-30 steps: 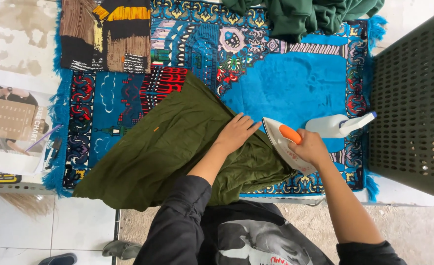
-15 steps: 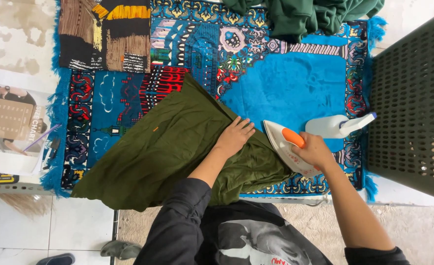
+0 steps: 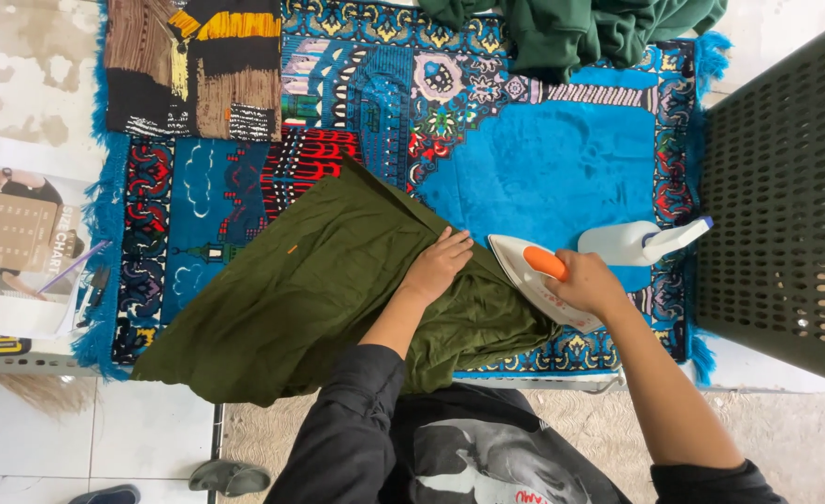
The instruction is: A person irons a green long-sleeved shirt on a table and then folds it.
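An olive-green garment lies spread across a blue patterned mat. My left hand rests flat on the cloth near its right part, fingers spread. My right hand grips the orange handle of a white clothes iron, which sits at the garment's right edge, tip pointing toward my left hand. The iron's soleplate is hidden from this angle.
A white spray bottle lies on the mat just right of the iron. A dark perforated plastic basket stands at the right. Dark green clothes are piled at the top, a brown-and-yellow folded cloth top left. Sandals lie on the floor.
The iron and my right hand have shifted slightly down and right. My left hand stays on the cloth in nearly the same place.
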